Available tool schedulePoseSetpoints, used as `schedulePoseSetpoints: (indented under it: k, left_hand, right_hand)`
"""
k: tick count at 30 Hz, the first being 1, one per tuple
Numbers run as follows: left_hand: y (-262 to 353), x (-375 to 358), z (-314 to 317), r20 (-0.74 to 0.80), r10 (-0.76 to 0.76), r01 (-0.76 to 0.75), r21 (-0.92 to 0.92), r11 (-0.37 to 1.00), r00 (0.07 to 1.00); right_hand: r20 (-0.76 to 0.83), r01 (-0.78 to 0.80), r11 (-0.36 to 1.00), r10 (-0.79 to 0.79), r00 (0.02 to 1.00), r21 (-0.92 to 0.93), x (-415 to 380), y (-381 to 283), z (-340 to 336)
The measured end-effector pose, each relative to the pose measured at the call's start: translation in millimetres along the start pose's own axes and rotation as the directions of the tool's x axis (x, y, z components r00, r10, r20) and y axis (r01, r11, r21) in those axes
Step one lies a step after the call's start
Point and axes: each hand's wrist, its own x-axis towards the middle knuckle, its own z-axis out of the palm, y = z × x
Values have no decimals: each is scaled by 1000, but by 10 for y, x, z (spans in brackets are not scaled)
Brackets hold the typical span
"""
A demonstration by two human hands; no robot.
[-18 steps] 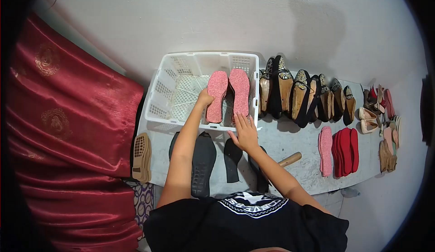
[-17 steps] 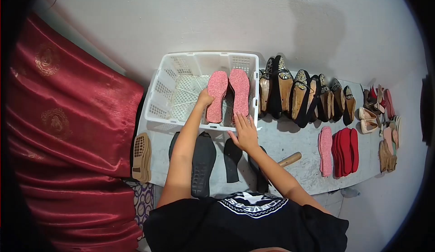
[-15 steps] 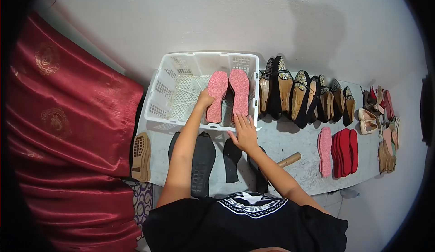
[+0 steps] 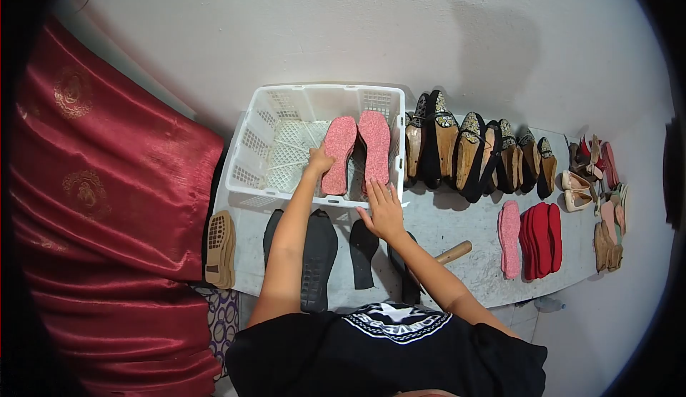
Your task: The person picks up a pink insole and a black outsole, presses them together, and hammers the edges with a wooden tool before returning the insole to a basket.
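Observation:
Two stacks of pink speckled insoles stand side by side in the right half of a white plastic basket [image 4: 246, 191]. My left hand [image 4: 321, 161] grips the left edge of the left pink insole stack [image 4: 338, 155], thumb near its top edge and the other fingers partly hidden. Fingers extended, my right hand [image 4: 384, 211] lies over the basket's near rim, its fingertips on the near end of the right pink insole stack [image 4: 375, 147]. Below the basket lie dark soles [image 4: 319, 261] and a black insole-shaped piece [image 4: 364, 254].
Black shoes on wooden lasts [image 4: 471, 154] line the wall right of the basket. A wooden handle [image 4: 454, 252], pink insoles [image 4: 509, 240] and red insoles [image 4: 541, 241] lie on the table. Tan soles [image 4: 220, 249] stand at its left edge by a red curtain [image 4: 121, 204].
The left insole stack has shifted slightly left and toward me with my left hand. My right hand stays at the right stack's near end. The whole view has drifted a little.

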Motion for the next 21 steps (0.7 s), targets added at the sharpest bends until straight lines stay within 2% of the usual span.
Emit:
schedulePoseSetpoints:
  k: [2,5,8,10,12,16,19,21]
  left_hand:
    - [190,-170,-72,-54,-56,61,88,994,997]
    - [520,-498,-157,-223,-10,22,50,998,975]
    - [776,-726,-107,-401,226,-194,120,974,888]
    - [1040,-953,-80,-423,374,-350,137,927,825]
    - [1309,-1196,-7,-416,511,-508,126,852,753]
    - [1779,-1729,277,-331,708,-715,124,688,624]
    - [1930,-2020,701,-246,814,-814,132,566,526]
    - [2002,-2237,983,-150,849,-852,62,520,507]
  right_hand:
    - [2,8,1000,-8,1000,-15,-15,1,-11]
    - [17,-10,998,9,1000,64,-56,17,-49]
    - [-33,-45,990,50,998,133,-176,96,-111]
    - [-101,-68,987,83,991,144,-306,205,-155]
    - [-127,-130,984,146,981,125,-498,330,-236]
    - [-112,-332,942,336,935,53,-989,676,-440]
    - [-126,-473,881,467,875,-19,-1481,981,-501]
    - [-130,-548,834,537,833,-64,-1823,1161,-577]
